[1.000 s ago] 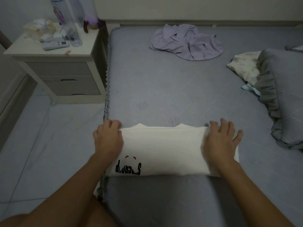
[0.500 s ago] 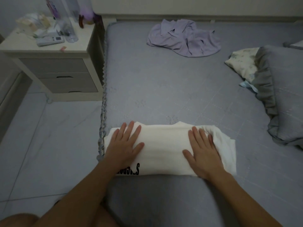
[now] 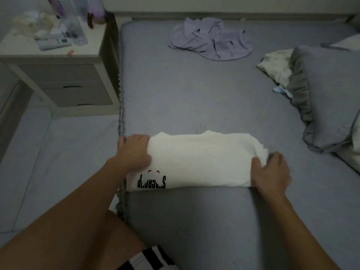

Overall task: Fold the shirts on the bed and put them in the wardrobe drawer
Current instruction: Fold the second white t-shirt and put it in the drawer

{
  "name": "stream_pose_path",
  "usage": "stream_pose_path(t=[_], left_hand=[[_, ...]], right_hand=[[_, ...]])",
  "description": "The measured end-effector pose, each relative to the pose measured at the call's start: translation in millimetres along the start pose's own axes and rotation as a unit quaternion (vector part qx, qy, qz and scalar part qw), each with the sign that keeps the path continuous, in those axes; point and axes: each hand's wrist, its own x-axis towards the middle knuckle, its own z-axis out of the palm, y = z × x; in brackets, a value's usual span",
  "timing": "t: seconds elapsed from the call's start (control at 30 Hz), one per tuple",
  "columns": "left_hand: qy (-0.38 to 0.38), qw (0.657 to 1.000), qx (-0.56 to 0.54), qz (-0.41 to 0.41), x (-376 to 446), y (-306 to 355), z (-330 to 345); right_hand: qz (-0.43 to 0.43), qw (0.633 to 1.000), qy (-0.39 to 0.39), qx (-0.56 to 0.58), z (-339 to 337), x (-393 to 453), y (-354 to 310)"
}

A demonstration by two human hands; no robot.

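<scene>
Both hands pinch the white shirt's (image 3: 196, 162) ends: left hand (image 3: 134, 152) at nine o'clock, right hand (image 3: 270, 170) at three. Best to fold evenly, edges matched.

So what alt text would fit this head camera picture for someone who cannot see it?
Two bare hands, left hand and right hand, grip the ends of a folded white shirt at the near edge of a grey bed. A crumpled lilac shirt lies at the far side.

Bed (image 3: 194, 98): bare sheet beyond the white shirt (image 3: 198, 160) up to the lilac shirt (image 3: 210, 39) near the far edge. Pillows (image 3: 327, 94) block the right side. Nightstand (image 3: 58, 75) stands just left of the bed's far corner; floor (image 3: 58, 152) left of the shirt is open.
</scene>
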Motion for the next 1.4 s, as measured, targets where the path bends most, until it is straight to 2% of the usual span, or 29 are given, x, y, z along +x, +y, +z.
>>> stream_pose_path(t=[0.07,0.17,0.23,0.33,0.4,0.5,0.53,0.6,0.7,0.77,0.87,0.93,0.97,1.0,1.07,1.13,1.23,1.3,1.4], left_hand=[[-0.031,0.999,-0.032,-0.004,8.9,8.9,-9.0],[-0.014,0.996,-0.068,-0.059,13.9,9.3,-8.5],[-0.018,0.988,-0.121,-0.094,12.1,4.4,-8.8],[-0.101,0.969,-0.200,-0.099,-4.0,-7.4,-12.6],[-0.173,0.933,-0.299,-0.105,-22.8,-13.4,-14.2],[-0.294,0.817,-0.483,-0.111,-54.8,3.6,-2.6],[-0.304,0.791,-0.520,-0.111,-64.1,16.4,6.5],[-0.251,0.778,-0.561,-0.133,-81.3,44.1,27.4],[-0.142,0.781,-0.585,-0.166,-96.7,67.1,44.3],[-0.127,0.779,-0.588,-0.177,-99.9,72.0,45.6],[-0.132,0.804,-0.549,-0.185,-102.8,79.9,38.0],[-0.150,0.806,-0.537,-0.200,-111.8,86.9,30.4],[-0.165,0.790,-0.552,-0.210,-118.6,89.0,29.6],[-0.181,0.760,-0.583,-0.225,-126.7,90.6,30.9],[-0.206,0.682,-0.656,-0.251,-148.3,94.5,33.5],[-0.197,0.649,-0.690,-0.251,-167.6,96.3,39.2],[-0.134,0.653,-0.700,-0.256,-187.2,98.0,45.9],[-0.104,0.667,-0.702,-0.229,-195.0,98.5,46.2],[-0.076,0.665,-0.726,-0.157,-202.8,97.3,43.4]], right_hand=[[0.124,0.982,0.030,0.140,2.7,-34.8,2.0],[0.233,0.919,-0.018,0.316,14.9,-60.2,-1.5],[0.253,0.894,-0.041,0.368,23.5,-50.7,-11.2],[0.204,0.909,-0.022,0.362,30.6,-12.8,-36.5],[0.136,0.929,-0.023,0.344,34.2,26.5,-60.0],[0.051,0.945,-0.066,0.316,41.9,76.9,-98.9],[0.043,0.947,-0.077,0.307,45.7,83.8,-108.0],[0.039,0.946,-0.090,0.310,55.7,77.8,-114.3],[0.042,0.929,-0.119,0.348,65.0,27.9,-91.4],[0.057,0.908,-0.162,0.382,61.5,-15.4,-63.6],[0.078,0.881,-0.227,0.408,50.6,-72.9,-25.1],[0.071,0.869,-0.266,0.411,44.2,-106.3,-7.2],[0.063,0.870,-0.275,0.405,41.1,-121.4,0.5],[0.053,0.878,-0.276,0.388,37.1,-134.0,8.0],[0.036,0.892,-0.280,0.352,27.0,-151.8,21.9],[0.030,0.877,-0.303,0.371,14.1,-160.7,32.3],[-0.010,0.849,-0.336,0.408,-4.8,-170.2,41.6],[-0.032,0.833,-0.365,0.414,-11.7,-173.9,48.7],[0.004,0.788,-0.411,0.458,-14.8,-169.3,62.1]])
